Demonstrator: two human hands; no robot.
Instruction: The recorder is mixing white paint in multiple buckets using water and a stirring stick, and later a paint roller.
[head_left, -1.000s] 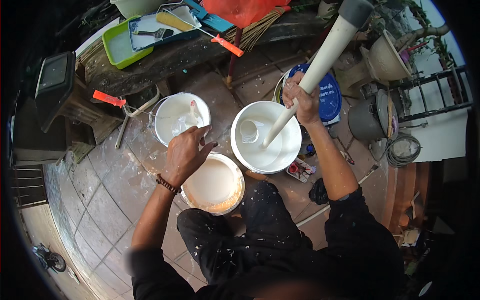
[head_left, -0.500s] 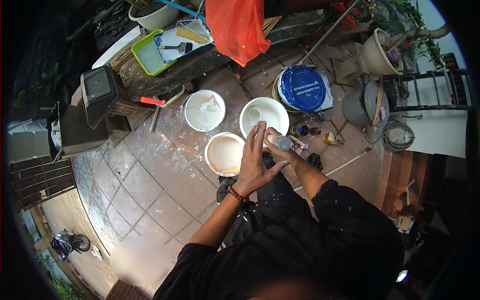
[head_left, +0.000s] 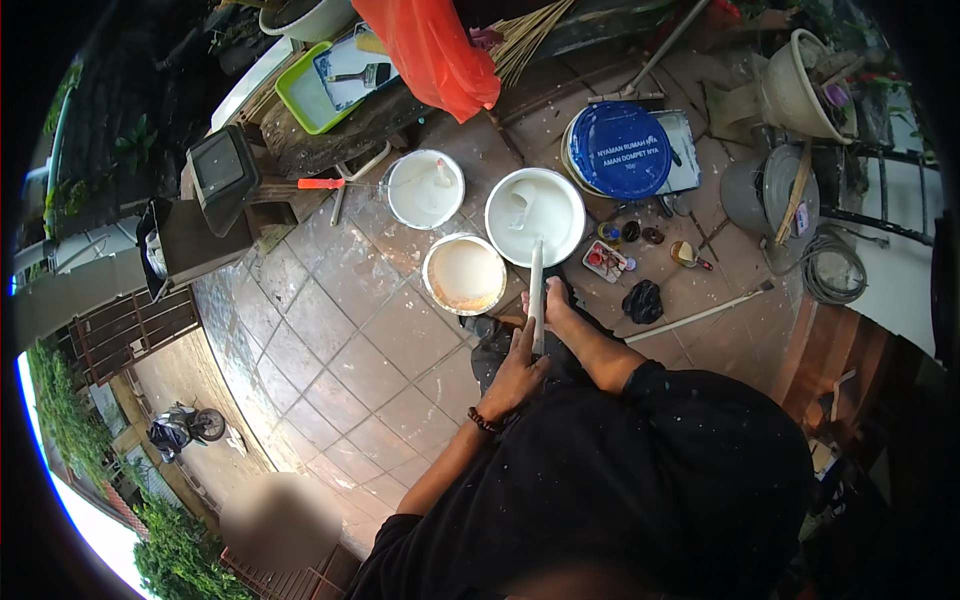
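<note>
A long white stirring pipe (head_left: 536, 285) stands with its lower end in a white bucket of white paint (head_left: 535, 216). My right hand (head_left: 556, 304) grips the pipe near its top. My left hand (head_left: 516, 375), with a bead bracelet at the wrist, wraps the pipe just below. A second white bucket of paint (head_left: 425, 188) sits to the left. A bucket of cream paint (head_left: 464, 273) stands nearest to me, left of the pipe.
A blue round lid (head_left: 620, 150) lies on a bucket at the right, with small pigment jars (head_left: 630, 233) beside it. A green tray with a brush (head_left: 335, 85), an orange plastic bag (head_left: 430, 50), a broom, grey pots (head_left: 765, 195) and a hose ring the tiled floor.
I have risen higher above the buckets, which look smaller. Both hands now hold the pipe close together; a second ago my left hand was over the cream bucket.
</note>
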